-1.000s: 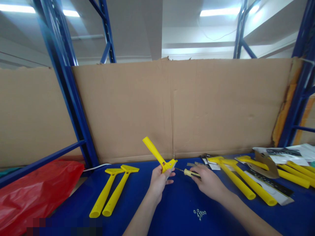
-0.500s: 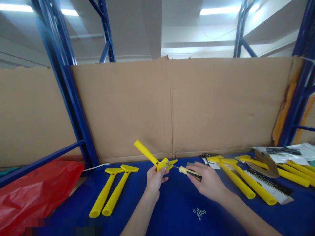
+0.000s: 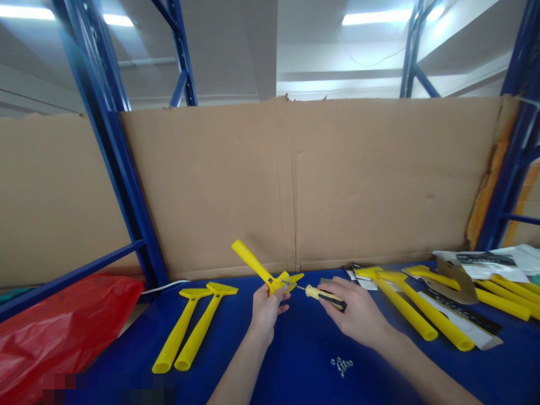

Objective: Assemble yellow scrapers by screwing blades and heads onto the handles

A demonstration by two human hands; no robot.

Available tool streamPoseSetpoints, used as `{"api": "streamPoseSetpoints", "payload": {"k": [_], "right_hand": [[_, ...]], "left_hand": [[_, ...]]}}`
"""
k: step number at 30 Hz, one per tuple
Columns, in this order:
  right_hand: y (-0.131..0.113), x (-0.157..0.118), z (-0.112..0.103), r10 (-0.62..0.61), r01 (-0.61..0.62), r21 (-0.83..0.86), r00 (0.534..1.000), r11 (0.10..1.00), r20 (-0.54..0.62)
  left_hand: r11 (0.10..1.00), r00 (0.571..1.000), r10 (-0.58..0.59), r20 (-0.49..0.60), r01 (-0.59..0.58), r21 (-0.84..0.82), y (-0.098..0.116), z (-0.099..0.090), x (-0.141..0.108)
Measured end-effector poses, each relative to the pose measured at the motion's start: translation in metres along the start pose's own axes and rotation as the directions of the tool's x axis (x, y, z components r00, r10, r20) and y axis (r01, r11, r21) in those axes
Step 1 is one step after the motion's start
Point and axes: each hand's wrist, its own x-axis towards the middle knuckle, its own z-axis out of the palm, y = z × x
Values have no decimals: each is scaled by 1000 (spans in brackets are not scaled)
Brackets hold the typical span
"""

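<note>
**Left hand (image 3: 265, 309) round a yellow scraper (image 3: 253, 262), right hand (image 3: 350, 306) on a screwdriver (image 3: 314, 292)**

Scraper pinched between left thumb and fingers near its head, handle slanting up and leftward above the counter (image 3: 295, 365). Screwdriver gripped firmly in the right, shaft pointing left, tip at the scraper's head; too small to tell whether seated in a screw. Between the forearms, a loose cluster of small metal pieces (image 3: 343, 364). Off to the left, two more yellow scrapers (image 3: 200, 332) side by side, then a red plastic bag (image 3: 71, 315), contents hidden. Off to the right, further yellow scrapers (image 3: 405, 306) beside a black-and-white packet (image 3: 459, 312), a bent piece of brown cardboard (image 3: 466, 284) next to more yellow handles (image 3: 502, 304), and a white packet (image 3: 485, 260) behind, contents impossible to make out. Compared with one second earlier: scraper tipped lower toward the left, screwdriver tip farther over its head rather than at the edge. Compared with half a second ago: almost no change.
</note>
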Motion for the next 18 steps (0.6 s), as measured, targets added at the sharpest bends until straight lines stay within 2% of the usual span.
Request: {"api": "streamPoseSetpoints", "payload": {"k": [13, 15, 18], "right_hand": [[-2, 1, 0, 25, -25, 4, 1000, 1000, -7], [-3, 3, 0, 49, -47, 50, 997, 998, -55], [-6, 7, -1, 125, -102, 127, 973, 987, -193]], "left_hand": [[1000, 1000, 18, 2, -19, 18, 0, 1, -1], [998, 999, 41, 4, -42, 36, -1, 2, -1], [994, 997, 82, 17, -83, 66, -5, 3, 0]]}}
